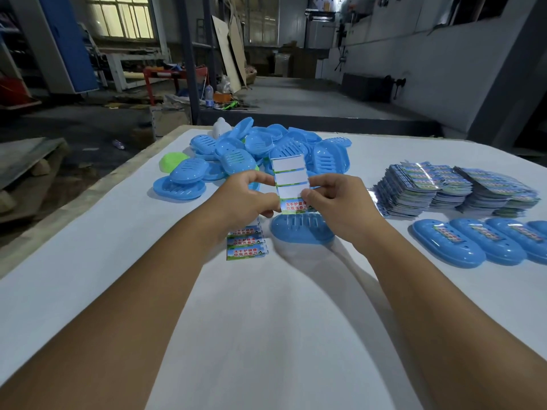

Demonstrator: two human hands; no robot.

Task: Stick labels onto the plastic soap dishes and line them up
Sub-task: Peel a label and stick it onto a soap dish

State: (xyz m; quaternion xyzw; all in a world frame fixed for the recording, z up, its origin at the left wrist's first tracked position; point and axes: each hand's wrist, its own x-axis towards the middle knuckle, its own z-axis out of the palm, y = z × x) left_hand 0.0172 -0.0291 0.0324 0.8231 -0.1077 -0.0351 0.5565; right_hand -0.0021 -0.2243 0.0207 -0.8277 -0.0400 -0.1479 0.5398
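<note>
Both hands pinch white label sheet (291, 184), left hand (248, 196), right hand (334, 199), above blue oval plastic soap dish (302, 232); peel last printed label slowly, centre over dish.

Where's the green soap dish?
In the head view, the green dish sits at the left edge of the blue dish pile, far side of the table.

The label sheet (291, 184) pinched between the person's left hand (247, 196) and right hand (336, 199) is showing one remaining label reading "洗手护健康 你我共参与". The label sheets (245, 244) lying on the table (118, 261) are repeating the same two lines. Print on the stacked sheets (455, 187) and labelled soap dishes (479, 241) is too small to read.
</note>
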